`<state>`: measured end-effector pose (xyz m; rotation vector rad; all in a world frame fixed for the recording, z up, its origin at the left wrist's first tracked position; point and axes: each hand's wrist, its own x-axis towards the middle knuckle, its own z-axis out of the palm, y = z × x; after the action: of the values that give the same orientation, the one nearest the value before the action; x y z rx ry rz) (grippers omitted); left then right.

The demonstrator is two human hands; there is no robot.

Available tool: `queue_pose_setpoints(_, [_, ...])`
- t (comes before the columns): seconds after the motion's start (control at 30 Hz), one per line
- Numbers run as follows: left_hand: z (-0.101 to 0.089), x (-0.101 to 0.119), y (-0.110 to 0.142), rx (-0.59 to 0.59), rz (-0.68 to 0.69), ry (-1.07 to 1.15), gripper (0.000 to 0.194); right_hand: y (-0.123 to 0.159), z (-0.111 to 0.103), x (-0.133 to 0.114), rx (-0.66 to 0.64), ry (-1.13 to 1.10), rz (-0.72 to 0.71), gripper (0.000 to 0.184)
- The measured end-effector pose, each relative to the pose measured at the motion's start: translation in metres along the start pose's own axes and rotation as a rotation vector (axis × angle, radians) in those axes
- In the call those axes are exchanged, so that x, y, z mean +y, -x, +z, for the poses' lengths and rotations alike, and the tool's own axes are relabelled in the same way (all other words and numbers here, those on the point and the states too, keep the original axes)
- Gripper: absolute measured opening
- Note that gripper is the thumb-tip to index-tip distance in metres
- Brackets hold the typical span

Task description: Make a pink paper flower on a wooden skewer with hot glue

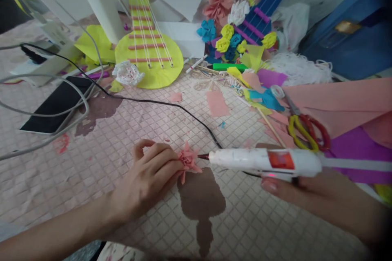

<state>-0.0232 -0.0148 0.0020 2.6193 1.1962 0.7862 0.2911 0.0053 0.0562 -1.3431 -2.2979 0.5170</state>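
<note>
Between the fingertips of my left hand point(156, 171) is a small pink paper flower point(188, 159) with pointed petals, held just above the table. My right hand point(318, 195) grips a white hot glue gun point(245, 159) with a red window and a small lit light. The glue gun's dark nozzle points left and reaches the flower's right edge; whether it touches, I cannot tell. A white glue stick point(355, 164) sticks out of the gun's back end. My right fingers are partly hidden under the gun's body.
A yellow paper guitar point(150, 49) with a white paper flower point(128, 74) leans at the back. Scissors point(309, 130) and pink paper sheets point(343, 102) lie right. A black cord point(153, 100) crosses the patterned tablecloth. At left lies a dark phone point(55, 106); a blue box point(346, 36) stands back right.
</note>
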Motion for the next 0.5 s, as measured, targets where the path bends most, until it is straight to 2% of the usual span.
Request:
queue_pose_setpoints(0.1, [0.0,0.0,0.0,0.005,0.018,-0.015,0.009,0.0,0.009,-0.008,-0.251,-0.025,-0.049,0.015])
queue_pose_setpoints(0.4, [0.0,0.0,0.003,-0.028,0.038,0.012,0.008,-0.012,0.016,-0.032,-0.306,-0.13,0.028,0.012])
queue_pose_setpoints(0.5, [0.001,0.0,0.003,-0.017,0.035,0.014,0.008,-0.016,0.014,-0.039,-0.393,-0.132,0.083,0.013])
